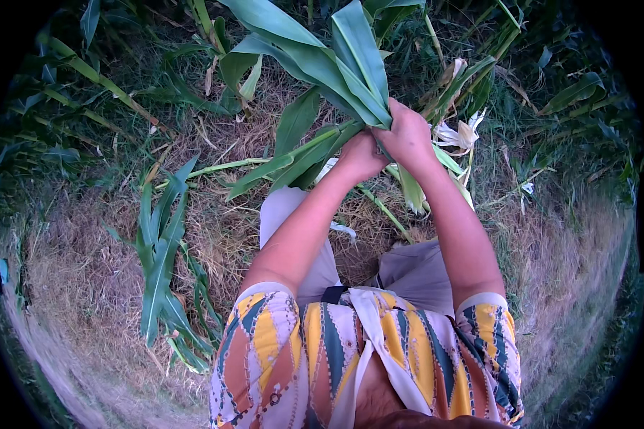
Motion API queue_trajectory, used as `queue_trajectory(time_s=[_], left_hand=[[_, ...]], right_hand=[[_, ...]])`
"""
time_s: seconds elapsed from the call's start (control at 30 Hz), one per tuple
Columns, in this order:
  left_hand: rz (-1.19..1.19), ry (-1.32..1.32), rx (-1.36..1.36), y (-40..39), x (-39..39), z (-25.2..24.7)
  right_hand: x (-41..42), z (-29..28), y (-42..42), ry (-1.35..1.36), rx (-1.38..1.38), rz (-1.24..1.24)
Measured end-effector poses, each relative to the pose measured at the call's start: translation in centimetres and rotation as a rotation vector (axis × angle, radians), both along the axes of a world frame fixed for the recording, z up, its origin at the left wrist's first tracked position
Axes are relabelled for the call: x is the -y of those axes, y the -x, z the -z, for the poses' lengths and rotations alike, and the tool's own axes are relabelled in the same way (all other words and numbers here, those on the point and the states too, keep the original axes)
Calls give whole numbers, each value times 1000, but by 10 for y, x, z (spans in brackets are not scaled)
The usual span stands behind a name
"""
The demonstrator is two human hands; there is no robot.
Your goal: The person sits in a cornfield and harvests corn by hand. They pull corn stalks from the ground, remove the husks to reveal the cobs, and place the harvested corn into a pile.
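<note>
My right hand (408, 134) is closed around the gathered base of long green corn leaves (354, 69), which fan out away from me. Pressed close against it, my left hand (362, 155) is curled at the lower end of the same bunch; its fingertips are hidden. Beside the left hand a leafy corn stalk (306, 147) slants off to the left. Under my right wrist hangs a pale green husk (410, 187) with a ragged end. A bare green stalk piece (383, 209) lies on the ground between my knees.
Dry straw (225, 225) covers the ground. Cut corn leaves (161, 257) lie to my left. At the right are opened pale husks (459, 134). Corn stalks (102, 80) lean at the far left, with more plants along the far side. My grey trousers (416, 268) show below my arms.
</note>
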State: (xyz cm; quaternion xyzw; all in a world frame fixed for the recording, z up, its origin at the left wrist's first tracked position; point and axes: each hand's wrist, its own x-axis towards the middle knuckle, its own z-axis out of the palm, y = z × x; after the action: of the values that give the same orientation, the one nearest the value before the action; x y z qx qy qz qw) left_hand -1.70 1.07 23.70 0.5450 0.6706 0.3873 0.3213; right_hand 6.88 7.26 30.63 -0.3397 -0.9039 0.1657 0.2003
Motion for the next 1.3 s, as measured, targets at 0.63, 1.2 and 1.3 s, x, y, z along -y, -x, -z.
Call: queue_trajectory(time_s=[0.63,1.2,1.3], left_hand=[[-515,-639,1074,34,4,9],[-474,-428,1679,17,6,-3],[-437,-443,1604,27,27,-4]], right_hand=[[21,52,14,680,-504,-35],[-32,109,-4,1280,-1283,620],[-75,127,-42,1077,-1418,1039]])
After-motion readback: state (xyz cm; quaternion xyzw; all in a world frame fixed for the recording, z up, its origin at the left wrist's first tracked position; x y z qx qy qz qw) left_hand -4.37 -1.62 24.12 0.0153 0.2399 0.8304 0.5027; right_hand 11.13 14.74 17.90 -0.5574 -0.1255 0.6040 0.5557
